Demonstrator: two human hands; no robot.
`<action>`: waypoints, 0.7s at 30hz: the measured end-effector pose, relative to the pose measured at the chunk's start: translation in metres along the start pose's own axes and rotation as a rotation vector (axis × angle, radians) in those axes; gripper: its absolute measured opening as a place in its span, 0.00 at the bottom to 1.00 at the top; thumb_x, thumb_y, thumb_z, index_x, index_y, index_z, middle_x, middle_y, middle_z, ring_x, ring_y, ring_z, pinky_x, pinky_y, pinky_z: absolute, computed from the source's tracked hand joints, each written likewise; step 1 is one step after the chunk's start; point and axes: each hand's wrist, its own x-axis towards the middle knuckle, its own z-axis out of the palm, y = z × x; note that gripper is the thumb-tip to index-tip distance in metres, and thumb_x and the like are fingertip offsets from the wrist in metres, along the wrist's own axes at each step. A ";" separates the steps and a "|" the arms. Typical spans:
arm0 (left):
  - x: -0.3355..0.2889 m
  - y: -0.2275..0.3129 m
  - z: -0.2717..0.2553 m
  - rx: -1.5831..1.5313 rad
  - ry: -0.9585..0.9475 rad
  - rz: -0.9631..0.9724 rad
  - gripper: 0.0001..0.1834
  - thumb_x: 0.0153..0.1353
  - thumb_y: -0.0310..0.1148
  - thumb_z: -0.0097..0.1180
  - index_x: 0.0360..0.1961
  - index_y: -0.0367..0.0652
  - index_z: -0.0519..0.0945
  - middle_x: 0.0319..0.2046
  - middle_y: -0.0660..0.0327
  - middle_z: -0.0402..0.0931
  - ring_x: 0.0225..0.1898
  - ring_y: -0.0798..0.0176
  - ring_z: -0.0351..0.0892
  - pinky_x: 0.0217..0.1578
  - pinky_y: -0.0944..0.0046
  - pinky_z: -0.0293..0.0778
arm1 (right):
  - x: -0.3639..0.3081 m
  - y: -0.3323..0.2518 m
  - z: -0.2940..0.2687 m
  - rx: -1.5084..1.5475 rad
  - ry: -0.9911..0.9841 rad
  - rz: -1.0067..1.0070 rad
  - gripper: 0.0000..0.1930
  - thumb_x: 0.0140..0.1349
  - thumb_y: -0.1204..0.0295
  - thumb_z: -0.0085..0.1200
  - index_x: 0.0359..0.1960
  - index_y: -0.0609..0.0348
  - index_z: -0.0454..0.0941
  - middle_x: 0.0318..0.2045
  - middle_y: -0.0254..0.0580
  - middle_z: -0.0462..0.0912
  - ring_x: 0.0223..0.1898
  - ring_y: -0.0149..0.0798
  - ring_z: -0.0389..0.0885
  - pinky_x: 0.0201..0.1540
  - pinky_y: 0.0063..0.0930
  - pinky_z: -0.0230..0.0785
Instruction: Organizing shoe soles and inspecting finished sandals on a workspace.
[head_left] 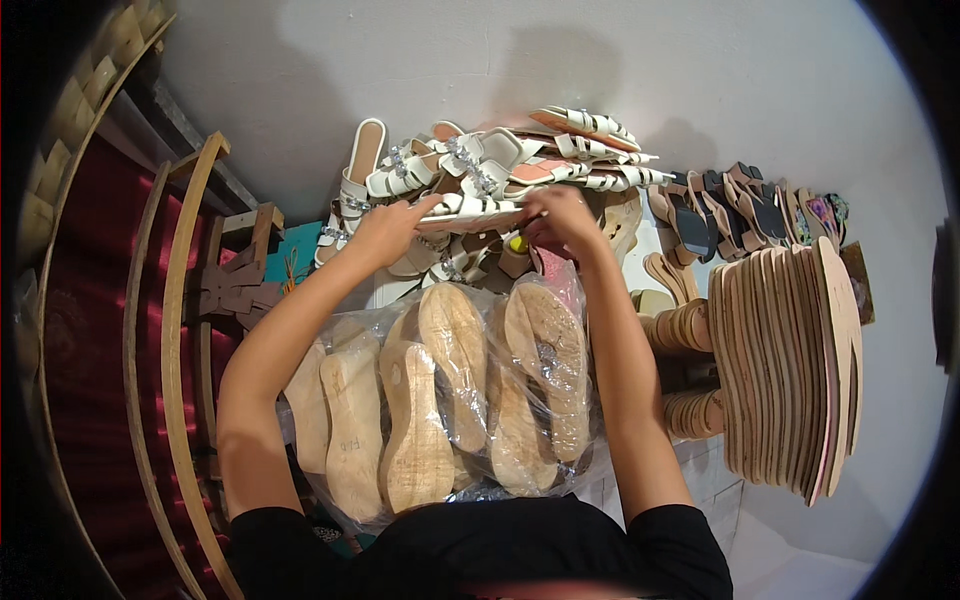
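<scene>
A white strappy sandal (472,214) lies sideways between my two hands, above a pile of other sandals. My left hand (400,230) is closed on its left end, fingers on top of the straps. At the right end, my right hand (566,222) has its fingers bent and pinched against the sandal. Just beyond is a heap of white sandals (480,160), some with sparkling stones on their straps. A small yellow-green thing (517,243) shows below the right fingers; its kind is unclear.
Clear plastic wraps several wooden shoe lasts (420,430) close to my body. A tall stack of tan soles (790,370) stands at right, with dark sandals (740,215) behind it. Curved wooden rack rails (180,370) rise at left; a pale wall (400,60) closes the back.
</scene>
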 end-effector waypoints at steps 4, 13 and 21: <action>0.003 -0.010 0.004 -0.127 -0.041 -0.005 0.28 0.49 0.28 0.54 0.51 0.49 0.58 0.32 0.45 0.73 0.34 0.39 0.74 0.35 0.49 0.71 | 0.041 0.022 -0.059 0.087 0.874 -0.241 0.15 0.48 0.65 0.50 0.31 0.67 0.76 0.33 0.54 0.79 0.39 0.50 0.76 0.45 0.34 0.65; 0.006 0.005 0.016 0.064 -0.265 -0.282 0.37 0.39 0.40 0.65 0.47 0.41 0.56 0.35 0.44 0.73 0.38 0.41 0.74 0.39 0.51 0.70 | 0.080 0.073 -0.060 -0.152 0.235 0.116 0.27 0.48 0.60 0.55 0.47 0.65 0.70 0.44 0.44 0.74 0.36 0.41 0.74 0.35 0.34 0.68; 0.017 0.063 -0.004 0.186 0.146 -0.075 0.50 0.38 0.53 0.62 0.60 0.42 0.53 0.59 0.44 0.49 0.62 0.47 0.49 0.56 0.42 0.50 | 0.045 0.013 0.025 -0.632 -0.145 0.070 0.16 0.49 0.66 0.53 0.39 0.59 0.76 0.27 0.39 0.78 0.29 0.36 0.76 0.31 0.31 0.71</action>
